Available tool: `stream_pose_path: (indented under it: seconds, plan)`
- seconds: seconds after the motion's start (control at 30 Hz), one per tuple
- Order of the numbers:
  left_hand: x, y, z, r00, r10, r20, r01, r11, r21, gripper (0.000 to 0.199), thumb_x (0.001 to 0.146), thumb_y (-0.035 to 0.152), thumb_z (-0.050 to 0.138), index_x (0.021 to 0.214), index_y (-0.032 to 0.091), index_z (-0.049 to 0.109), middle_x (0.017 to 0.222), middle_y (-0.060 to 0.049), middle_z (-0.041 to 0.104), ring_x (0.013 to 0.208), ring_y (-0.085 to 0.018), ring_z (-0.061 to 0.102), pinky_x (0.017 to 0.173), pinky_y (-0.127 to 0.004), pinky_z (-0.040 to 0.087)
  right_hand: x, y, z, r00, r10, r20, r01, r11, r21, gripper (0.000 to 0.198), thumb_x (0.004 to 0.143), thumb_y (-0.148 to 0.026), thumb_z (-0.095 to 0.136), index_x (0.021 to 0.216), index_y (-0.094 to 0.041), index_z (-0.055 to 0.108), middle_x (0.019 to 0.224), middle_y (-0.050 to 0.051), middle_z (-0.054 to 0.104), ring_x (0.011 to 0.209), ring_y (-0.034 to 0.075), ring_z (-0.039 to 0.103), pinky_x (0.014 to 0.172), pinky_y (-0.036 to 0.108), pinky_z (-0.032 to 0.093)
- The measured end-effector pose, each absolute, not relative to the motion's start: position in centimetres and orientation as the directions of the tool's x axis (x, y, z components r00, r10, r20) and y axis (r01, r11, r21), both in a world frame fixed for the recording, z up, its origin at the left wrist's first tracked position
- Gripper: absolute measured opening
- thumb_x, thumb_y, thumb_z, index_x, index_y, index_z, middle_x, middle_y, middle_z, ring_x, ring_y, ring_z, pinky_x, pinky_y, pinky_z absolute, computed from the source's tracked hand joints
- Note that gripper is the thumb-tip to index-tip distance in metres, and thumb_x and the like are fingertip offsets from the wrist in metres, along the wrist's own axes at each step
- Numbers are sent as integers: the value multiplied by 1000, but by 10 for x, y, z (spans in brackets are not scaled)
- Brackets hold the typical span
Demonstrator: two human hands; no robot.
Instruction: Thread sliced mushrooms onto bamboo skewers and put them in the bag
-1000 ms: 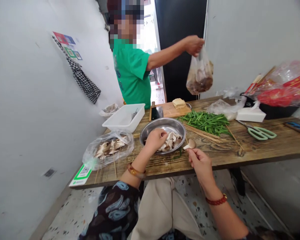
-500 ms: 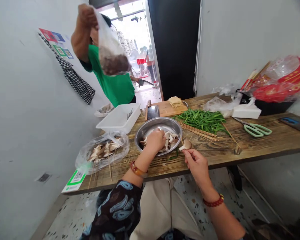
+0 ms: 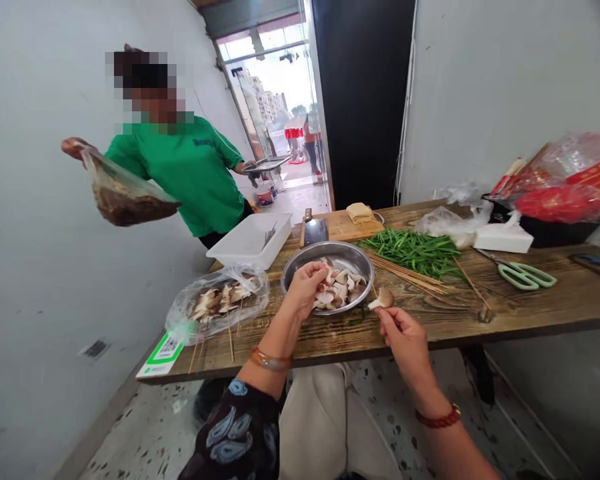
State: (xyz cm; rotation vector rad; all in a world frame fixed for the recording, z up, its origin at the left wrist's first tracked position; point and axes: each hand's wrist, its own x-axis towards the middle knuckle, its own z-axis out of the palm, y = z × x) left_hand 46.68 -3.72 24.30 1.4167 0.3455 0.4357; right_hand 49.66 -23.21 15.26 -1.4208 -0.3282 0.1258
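"Mushrooms (image 3: 345, 287) are heaped in the bowl (image 3: 305, 259); how are the hands engaged?"

"By the left hand (image 3: 304, 285), a pale piece (image 3: 329, 269) is pinched over the bowl, between thumb and fingers. By the right hand (image 3: 406, 337), a brown cap (image 3: 385, 298) is pinched near its stem, just beside the bowl, above the bench (image 3: 540, 307)."

"What could be spoiled?"

"The stem could be torn if it is squeezed too hard, and the piece could be dropped if its pinch is slackened. The sticks (image 3: 231, 337) poking from the bag (image 3: 180, 300) could be nudged off the front edge if they are brushed by the left forearm (image 3: 277, 333)."

"And what cannot be made out?"

"A thin stick (image 3: 375, 291) is seen behind the cap, but whether it is held in the right hand cannot be told. Part of the bowl is covered by the left hand. A dark slab (image 3: 597, 264) is cut off at the right. What is carried in the sack (image 3: 133, 200) by the person in green (image 3: 175, 180) is hard to name."
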Motion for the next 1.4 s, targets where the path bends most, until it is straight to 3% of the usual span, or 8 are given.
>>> stream_pose_path:
  seconds: [0.2,0.47,0.73,0.97,1.13,1.23,1.33,1.4]
  plan:
    - [453,-38,240,850,522,69,-209,214,954,51,58,26,80,105,17,62,69,3,59,64,-9,57,50,-17,35,472,-230,164,927,343,155,120,122,-985,34,83,-49,60,80,-16,66,53,-5,49,42,9,40,41,20,32]
    - [446,-44,239,855,507,114,-280,266,922,24,55,15,75,78,15,67,76,-1,63,61,-7,50,54,-18,38,452,-222,175,892,400,212,211,47,-976,31,86,-45,56,79,-17,66,56,-3,51,47,10,43,44,21,34]
    - [436,-36,232,896,435,90,-277,389,879,25,65,23,75,86,16,63,64,3,58,52,-6,49,51,-18,37,444,-214,180,871,450,196,230,-22,-973,31,87,-45,55,79,-17,65,56,-4,50,49,10,43,46,21,34]
    - [426,-27,232,935,344,86,-263,511,818,27,68,21,66,93,12,62,80,-5,66,69,-14,63,71,-28,50,442,-208,179,853,476,213,283,-80,-956,31,88,-44,54,79,-17,64,55,-4,50,49,10,43,47,21,34]
    - [422,-36,245,898,417,140,-307,365,879,21,73,32,69,80,15,58,72,1,58,60,-9,56,61,-24,47,440,-212,183,844,469,259,346,-108,-932,29,88,-42,53,81,-17,66,55,-4,51,47,10,45,47,21,36]
    - [406,-47,247,858,487,161,-307,237,922,24,70,27,74,87,16,61,73,3,56,61,-7,52,57,-20,42,431,-225,185,837,467,284,386,-138,-912,28,88,-40,53,80,-17,68,54,-4,51,48,10,47,47,20,36]
    - [379,-58,239,869,485,99,-242,243,939,34,71,25,74,102,17,65,78,1,61,66,-8,54,60,-19,40,413,-242,179,832,479,280,396,-158,-905,26,88,-37,54,81,-17,69,55,-4,52,50,11,49,49,20,38]
    - [360,-65,228,880,474,21,-175,284,943,30,71,26,74,97,15,69,79,-2,65,68,-8,55,62,-20,40,398,-253,174,826,504,255,386,-174,-906,25,89,-35,53,86,-17,71,57,-3,54,51,11,51,50,20,40]
